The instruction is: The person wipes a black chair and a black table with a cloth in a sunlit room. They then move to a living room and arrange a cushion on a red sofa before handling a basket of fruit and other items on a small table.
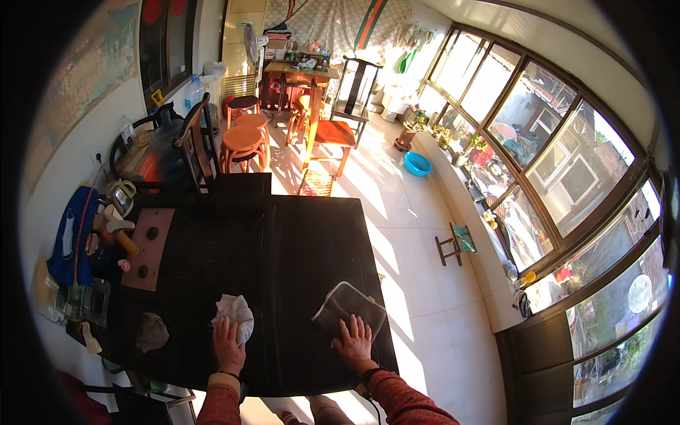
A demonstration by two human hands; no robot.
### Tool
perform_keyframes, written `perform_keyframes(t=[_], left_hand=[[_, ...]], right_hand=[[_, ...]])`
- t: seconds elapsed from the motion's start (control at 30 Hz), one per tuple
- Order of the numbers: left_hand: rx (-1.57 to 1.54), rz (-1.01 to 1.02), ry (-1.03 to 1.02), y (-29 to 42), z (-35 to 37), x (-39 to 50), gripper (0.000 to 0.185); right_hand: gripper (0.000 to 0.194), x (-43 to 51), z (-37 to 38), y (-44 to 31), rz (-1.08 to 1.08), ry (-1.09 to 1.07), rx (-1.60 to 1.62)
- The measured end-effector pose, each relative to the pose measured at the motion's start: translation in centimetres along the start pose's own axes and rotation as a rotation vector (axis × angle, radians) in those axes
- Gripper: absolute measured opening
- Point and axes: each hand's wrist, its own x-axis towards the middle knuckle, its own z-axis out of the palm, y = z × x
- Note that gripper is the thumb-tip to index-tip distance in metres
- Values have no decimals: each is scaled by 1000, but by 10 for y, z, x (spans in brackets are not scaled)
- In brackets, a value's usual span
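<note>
My left hand [229,344] lies on a crumpled white cloth [242,313] on the dark wooden table [319,234]. Its fingers are spread over the cloth's lower left part. Further right, my right hand [355,341] rests palm down, fingers apart, on the lower edge of a folded grey-brown cloth [345,305] near the table's right edge. A third cloth, greyish and crumpled [152,333], lies to the left of my left hand, touched by neither hand. Whether either hand's fingers grip the cloth beneath is not visible.
A pinkish panel with dark knobs [149,249] lies at the table's left, beside a metal kettle [122,196] and clutter. A wooden chair [196,143] and round stools [243,139] stand beyond. On the floor are a blue basin [417,163] and a folding stool [456,244].
</note>
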Motion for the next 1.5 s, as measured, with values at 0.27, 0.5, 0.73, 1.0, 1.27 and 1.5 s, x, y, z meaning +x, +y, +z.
perform_keyframes(t=[0.27,0.5,0.73,1.0,1.27,1.5], left_hand=[[-504,-241,-124,5,-69,-85,26],[-814,-914,142,-28,-148,-264,25],[-450,-1661,662,38,-121,-496,44],[71,-2112,425,184,-25,-606,45],[-146,-2126,434,242,-25,-601,36],[-45,-2088,602,211,-38,-644,32]], right_hand=[[70,-66,-4,-17,-86,-4,-26],[76,-71,-11,-4,-78,-197,-14],[66,-63,10,10,-90,-125,-223],[68,16,30,-60,-8,-68,-201],[71,-3,37,-190,-600,-182,22],[83,-37,28,-221,-811,-257,38]])
